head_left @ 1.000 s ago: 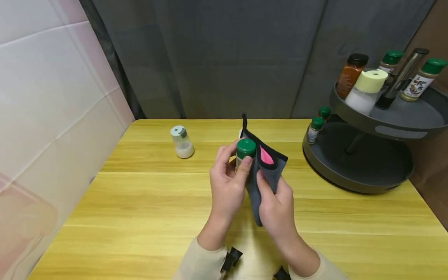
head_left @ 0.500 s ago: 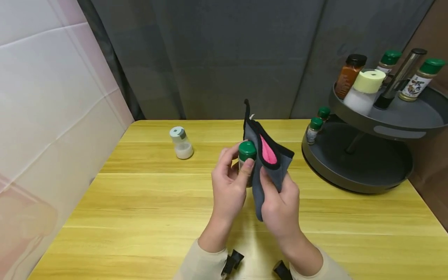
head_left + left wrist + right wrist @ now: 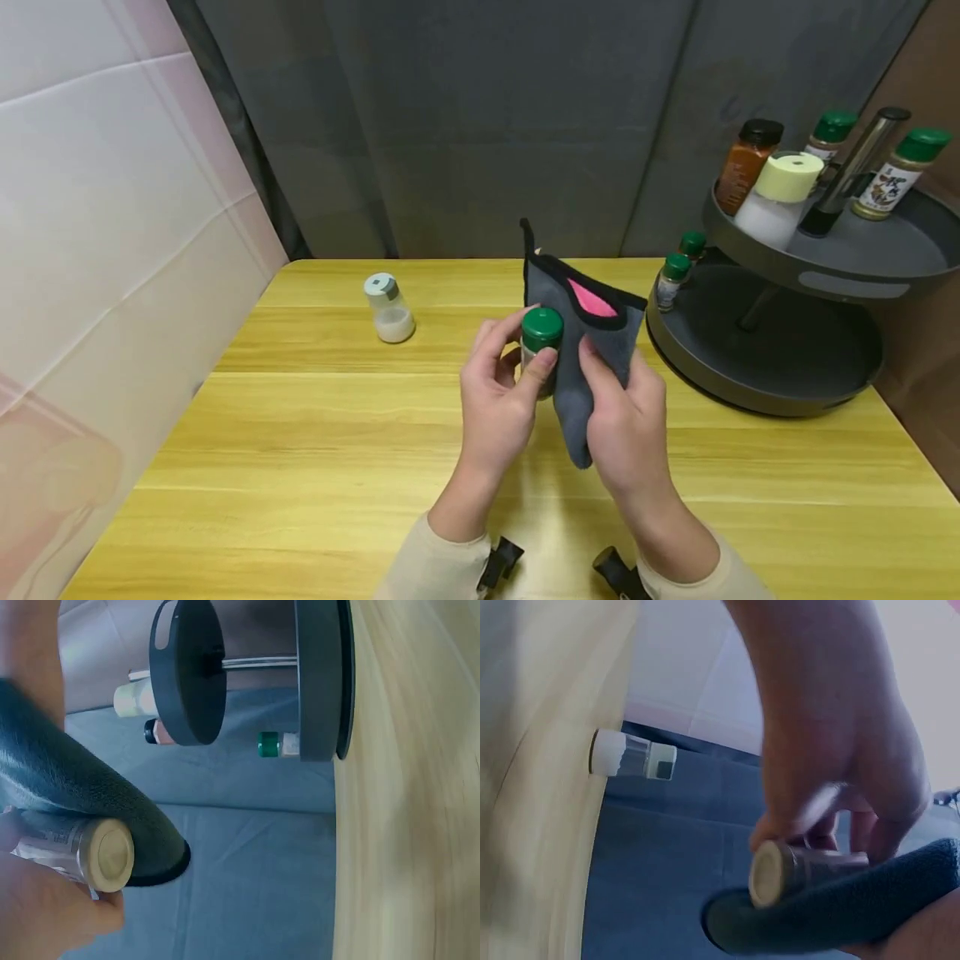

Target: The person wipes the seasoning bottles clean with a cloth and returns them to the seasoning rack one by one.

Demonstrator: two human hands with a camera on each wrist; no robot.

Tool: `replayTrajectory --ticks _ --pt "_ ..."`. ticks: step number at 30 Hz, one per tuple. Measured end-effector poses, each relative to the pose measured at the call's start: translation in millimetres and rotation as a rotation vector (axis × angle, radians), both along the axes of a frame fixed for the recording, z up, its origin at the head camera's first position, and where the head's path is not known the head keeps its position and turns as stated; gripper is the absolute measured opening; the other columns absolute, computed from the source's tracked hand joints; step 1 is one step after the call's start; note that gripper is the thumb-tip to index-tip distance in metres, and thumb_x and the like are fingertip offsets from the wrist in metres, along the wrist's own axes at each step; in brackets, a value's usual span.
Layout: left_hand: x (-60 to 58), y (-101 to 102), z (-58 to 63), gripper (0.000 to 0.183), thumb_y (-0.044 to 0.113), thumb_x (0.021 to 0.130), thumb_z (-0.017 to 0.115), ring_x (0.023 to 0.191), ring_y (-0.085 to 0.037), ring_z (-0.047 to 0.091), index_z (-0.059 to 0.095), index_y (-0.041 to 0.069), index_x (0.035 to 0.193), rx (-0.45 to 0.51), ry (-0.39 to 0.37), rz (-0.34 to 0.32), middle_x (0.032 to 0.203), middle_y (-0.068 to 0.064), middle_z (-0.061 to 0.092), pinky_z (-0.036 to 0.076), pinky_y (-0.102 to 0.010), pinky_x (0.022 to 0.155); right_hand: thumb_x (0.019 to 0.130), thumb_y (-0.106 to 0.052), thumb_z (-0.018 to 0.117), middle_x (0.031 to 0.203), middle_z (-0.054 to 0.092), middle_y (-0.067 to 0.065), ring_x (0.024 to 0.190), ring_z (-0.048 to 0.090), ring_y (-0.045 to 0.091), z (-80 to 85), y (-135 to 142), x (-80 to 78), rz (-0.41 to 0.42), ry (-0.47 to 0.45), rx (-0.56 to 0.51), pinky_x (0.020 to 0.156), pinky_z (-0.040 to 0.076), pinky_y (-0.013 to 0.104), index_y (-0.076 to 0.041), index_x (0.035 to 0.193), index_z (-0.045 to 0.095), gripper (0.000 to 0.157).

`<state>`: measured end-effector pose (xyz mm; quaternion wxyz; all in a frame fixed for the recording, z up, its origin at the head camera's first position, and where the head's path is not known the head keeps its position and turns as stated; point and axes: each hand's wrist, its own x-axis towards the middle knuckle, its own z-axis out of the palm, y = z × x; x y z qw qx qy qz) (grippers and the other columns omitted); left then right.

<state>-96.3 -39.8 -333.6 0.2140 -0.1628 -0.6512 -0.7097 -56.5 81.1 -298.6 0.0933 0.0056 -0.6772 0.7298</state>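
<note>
My left hand (image 3: pixel 497 408) holds a green-capped spice jar (image 3: pixel 542 329) upright above the table, fingers and thumb round its sides. In my right hand (image 3: pixel 633 425) is a grey cleaning cloth (image 3: pixel 576 408) with black edging; a fold shows its pink inner side. The cloth lies against the jar's right side. From below, the left wrist view shows the jar's pale round base (image 3: pixel 112 855) beside the cloth (image 3: pixel 97 787). The right wrist view also has the jar (image 3: pixel 769 874) touching the cloth (image 3: pixel 817 919). My right fingers behind the cloth are hidden.
A clear shaker (image 3: pixel 392 310) with white contents stands left on the wooden table (image 3: pixel 315 467). At right is a two-tier dark rack (image 3: pixel 795 350). Several seasoning bottles stand on its upper tier (image 3: pixel 900 250); two small green-capped jars (image 3: pixel 671 279) sit low at its left.
Both hands have shifted slightly right with the jar and cloth. The cloth has turned, so more of its grey face shows beside the jar. My left hand keeps its hold.
</note>
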Motion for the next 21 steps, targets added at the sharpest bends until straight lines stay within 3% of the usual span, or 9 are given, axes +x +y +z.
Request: replayTrajectory --ticks 5,9,13,17,21 --pt "0.0 1 3.6 0.040 -0.003 0.095 0.075 0.110 -0.019 0.057 0.070 0.000 0.135 0.053 -0.020 -0.008 0.112 -0.016 0.059 0.054 -0.022 0.091 0.111 -0.017 0.053 0.133 0.067 0.014 0.115 0.064 0.025 -11.9 -8 2.5 -0.037 0.061 0.025 0.097 0.055 0.020 -0.003 0.144 0.061 0.036" --pt "-1.1 -3 6.7 0.040 -0.004 0.096 0.073 0.112 -0.019 0.058 0.069 -0.001 0.136 0.081 -0.031 -0.005 0.116 -0.018 0.059 0.056 -0.023 0.096 0.112 -0.018 0.052 0.135 0.069 0.015 0.116 0.067 0.025 -20.2 -9 1.5 0.005 -0.020 0.061 0.096 0.055 0.021 -0.003 0.143 0.061 0.036" --pt "-1.5 -3 6.8 0.039 -0.005 0.097 0.071 0.112 -0.017 0.059 0.068 -0.003 0.135 0.073 -0.026 -0.014 0.117 -0.021 0.059 0.057 -0.023 0.098 0.113 -0.024 0.050 0.140 0.066 0.012 0.124 0.064 0.026 -12.6 -2 -0.8 0.036 -0.075 0.048 0.099 0.055 0.024 -0.007 0.144 0.061 0.037" --pt "-0.7 0 5.2 0.039 -0.003 0.097 0.073 0.112 -0.019 0.059 0.068 -0.003 0.135 0.048 -0.009 -0.041 0.116 -0.021 0.059 0.057 -0.022 0.094 0.113 -0.025 0.051 0.145 0.060 0.009 0.130 0.060 0.025 -1.0 3 1.3 0.000 0.002 -0.008 0.103 0.054 0.022 -0.009 0.149 0.057 0.040" --pt "0.4 1 2.9 0.038 -0.002 0.097 0.073 0.112 -0.019 0.059 0.068 -0.003 0.135 0.063 -0.016 -0.046 0.116 -0.017 0.061 0.058 -0.022 0.094 0.112 -0.022 0.051 0.141 0.062 0.010 0.123 0.061 0.025 -0.8 2 4.7 -0.024 0.035 0.001 0.101 0.054 0.021 -0.007 0.148 0.058 0.039"
